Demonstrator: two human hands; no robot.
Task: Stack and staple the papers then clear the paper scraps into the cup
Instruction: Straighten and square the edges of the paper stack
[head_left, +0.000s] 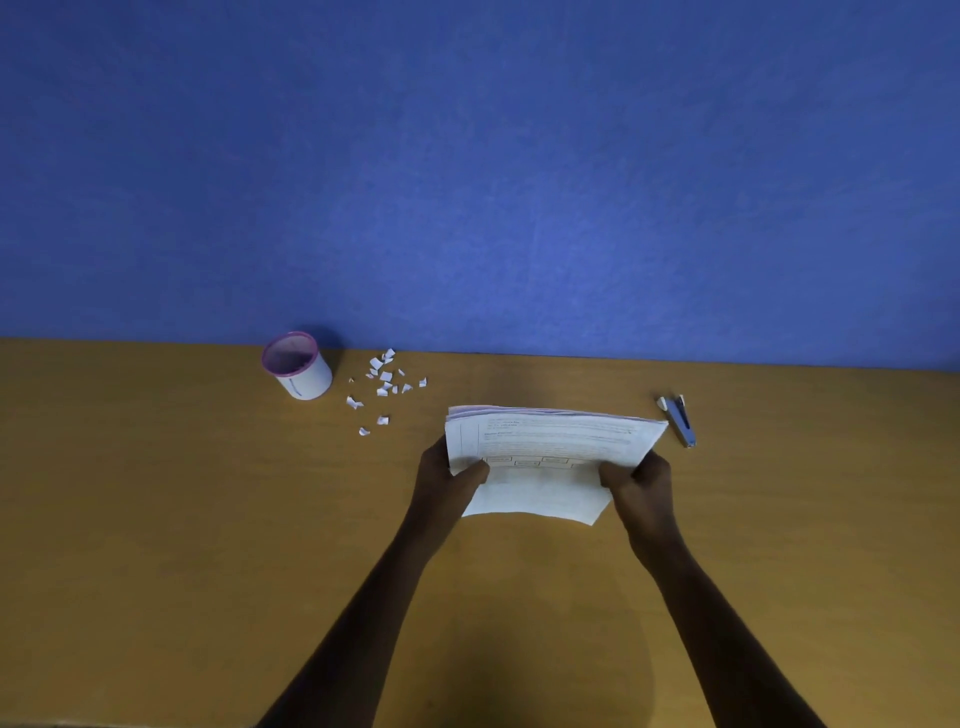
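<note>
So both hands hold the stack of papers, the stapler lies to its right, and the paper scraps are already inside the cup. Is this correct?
Not fully. The head view shows the paper scraps lying loose on the table, to the right of the cup, not inside it. The rest holds: the left hand and right hand hold the stack of papers, and the stapler lies to its right.

A wooden counter (156, 519) of a yellow-brown tone fills the lower half of the view, from 3 o'clock round through 6 to 9 o'clock. Its surface is smooth and plain, with a faint grain. A darker shadow lies on it toward 6 o'clock. Behind it, a blue wall (467, 156) with a fine, cloth-like texture covers the upper half, centred at 12 o'clock. The two meet along a straight, nearly level line across the middle.
</note>
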